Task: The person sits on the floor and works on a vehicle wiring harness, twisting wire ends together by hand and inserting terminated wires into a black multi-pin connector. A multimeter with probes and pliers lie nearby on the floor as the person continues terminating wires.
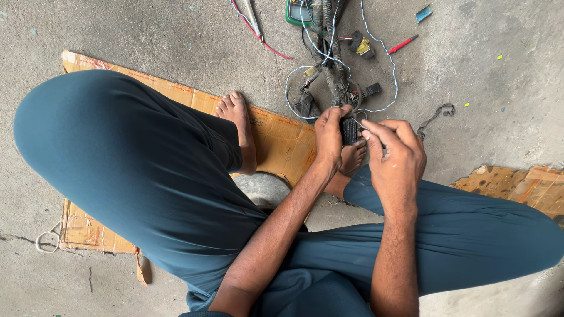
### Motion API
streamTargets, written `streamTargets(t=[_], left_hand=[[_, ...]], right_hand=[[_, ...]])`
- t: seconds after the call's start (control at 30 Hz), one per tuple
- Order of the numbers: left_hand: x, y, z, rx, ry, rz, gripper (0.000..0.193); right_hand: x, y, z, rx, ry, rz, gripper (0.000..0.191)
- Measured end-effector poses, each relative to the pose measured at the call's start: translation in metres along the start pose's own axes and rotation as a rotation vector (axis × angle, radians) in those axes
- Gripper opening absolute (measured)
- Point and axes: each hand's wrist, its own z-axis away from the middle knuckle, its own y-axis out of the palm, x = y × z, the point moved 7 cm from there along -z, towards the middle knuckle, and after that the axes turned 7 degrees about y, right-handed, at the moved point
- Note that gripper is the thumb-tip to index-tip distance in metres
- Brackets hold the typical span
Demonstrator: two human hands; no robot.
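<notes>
- The person sits cross-legged on the concrete floor (499,88), seen from above, both bare forearms reaching forward over the knees.
- The left hand (330,136) is clenched round a black connector (349,130); its fingers wrap the left side of the plug and the thumb lies along the top.
- The connector sits at the end of a wire bundle (332,70), which runs up and away from the hands across the floor.
- The right hand (398,154) is just beside the connector, on its right. Its fingertips pinch a thin metal pin or tool that points at the plug's face; the thing is too small to tell exactly.
- The connector lies between the two grips, touching the left one, and above the person's bare foot (353,157).
- Thin blue-white wires (390,64) loop loosely round the bundle.
- A green meter (296,12) lies at the top edge, partly cut off.
- A red-handled probe (404,43) lies on the floor to the right of the bundle.
- Flattened cardboard (276,138) lies under the legs.
</notes>
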Motion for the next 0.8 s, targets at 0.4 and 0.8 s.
streamTargets(t=[0.4, 0.8], left_hand=[[-0.129, 0.065, 0.116, 0.259, 0.838, -0.935, 0.052], [-0.148, 0.112, 0.190, 0.512, 1.043, -1.221, 0.015]], right_hand=[[-0.021, -0.050, 0.029, -0.075, 0.132, -0.326, 0.013], [-0.037, -0.088, 0.074, -0.307, 0.029, -0.391, 0.016]])
